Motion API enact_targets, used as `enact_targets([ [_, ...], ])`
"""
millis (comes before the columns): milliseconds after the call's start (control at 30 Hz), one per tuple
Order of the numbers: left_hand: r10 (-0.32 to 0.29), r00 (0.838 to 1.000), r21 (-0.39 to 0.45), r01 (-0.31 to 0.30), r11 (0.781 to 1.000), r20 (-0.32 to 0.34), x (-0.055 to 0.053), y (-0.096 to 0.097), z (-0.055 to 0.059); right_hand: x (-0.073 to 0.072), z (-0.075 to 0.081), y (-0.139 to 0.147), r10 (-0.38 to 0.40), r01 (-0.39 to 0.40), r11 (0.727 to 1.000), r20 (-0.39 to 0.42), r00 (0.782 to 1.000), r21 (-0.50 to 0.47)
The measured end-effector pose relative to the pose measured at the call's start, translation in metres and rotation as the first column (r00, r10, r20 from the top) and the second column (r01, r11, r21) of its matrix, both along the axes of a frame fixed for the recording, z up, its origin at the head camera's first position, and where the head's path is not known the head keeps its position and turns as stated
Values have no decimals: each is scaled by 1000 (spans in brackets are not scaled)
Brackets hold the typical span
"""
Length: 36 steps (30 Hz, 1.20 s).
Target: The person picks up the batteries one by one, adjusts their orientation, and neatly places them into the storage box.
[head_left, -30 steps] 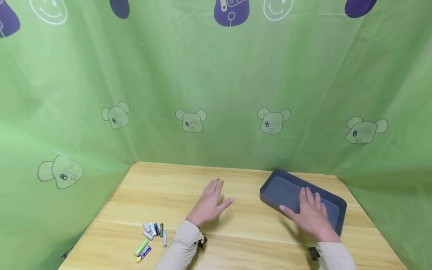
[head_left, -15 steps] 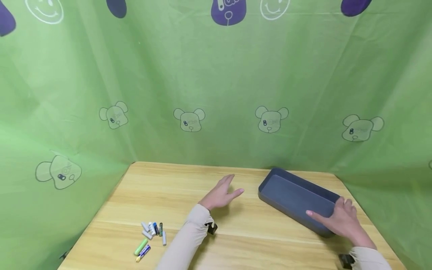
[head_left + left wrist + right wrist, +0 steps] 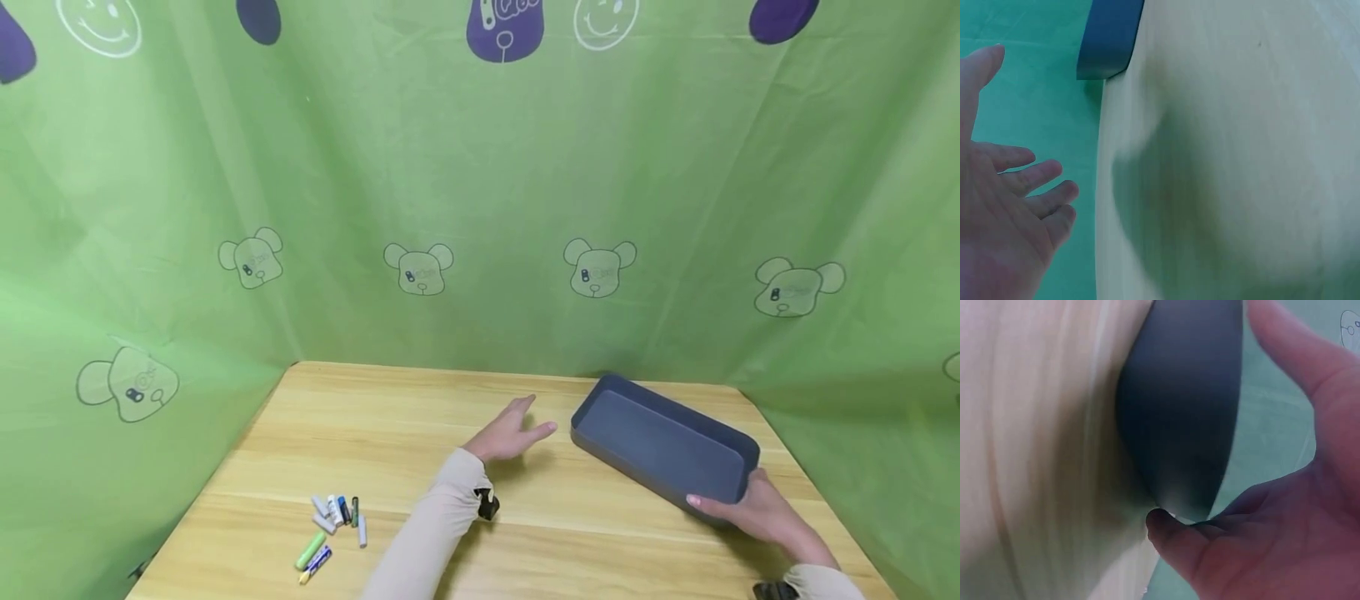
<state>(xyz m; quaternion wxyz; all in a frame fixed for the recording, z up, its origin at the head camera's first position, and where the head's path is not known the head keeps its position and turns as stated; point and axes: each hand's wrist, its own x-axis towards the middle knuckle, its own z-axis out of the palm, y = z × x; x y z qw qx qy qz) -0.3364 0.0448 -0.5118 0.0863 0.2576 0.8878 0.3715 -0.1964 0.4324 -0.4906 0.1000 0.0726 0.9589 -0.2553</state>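
A dark grey rectangular tray point(image 3: 652, 442) with raised walls lies slantwise at the right of the wooden table. My right hand point(image 3: 761, 508) grips its near right corner, thumb by the front wall and fingers around the end wall. In the right wrist view, the fingertips point(image 3: 1160, 519) reach the lower edge of the tray's wall point(image 3: 1179, 406). My left hand point(image 3: 506, 433) hovers left of the tray with fingers extended and thumb apart, holding nothing. The left wrist view shows its spread fingers point(image 3: 1041, 178) and a corner of the tray point(image 3: 1110, 44).
Several small cylinders that look like batteries point(image 3: 337, 508) lie in a loose group at the table's left. Below them are a lime green one point(image 3: 311, 551) and a blue-and-yellow one point(image 3: 316, 565). A green printed curtain point(image 3: 495, 183) encloses the table point(image 3: 390, 400) behind and at both sides.
My right hand has moved from over the tray to its right end and taken hold of the corner. My left hand has moved right, closer to the tray. The small cylinders stay put.
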Motion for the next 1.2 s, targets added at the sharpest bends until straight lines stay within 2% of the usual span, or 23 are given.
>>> enact_targets([
  [200,10,999,18,-11,1000,34,0,11,-3,-1,-5,3,0,1,1000,38,999,-23],
  [600,20,995,52,-26,998,101,3,35,-7,3,-6,9,-8,9,997,7,1000,-76],
  [833,42,992,59,-50,997,120,3,43,-15,1,-7,10,23,-24,987,-4,1000,-160],
  [1000,53,986,77,-65,995,156,8,52,-16,0,-7,12,52,-53,980,-9,999,-190],
  [1100,44,986,110,-62,992,162,13,57,-15,1,-7,11,61,-59,975,-1,998,-215],
  [1200,6,991,170,-29,985,134,15,62,-17,0,-7,11,66,-64,971,1,998,-228],
])
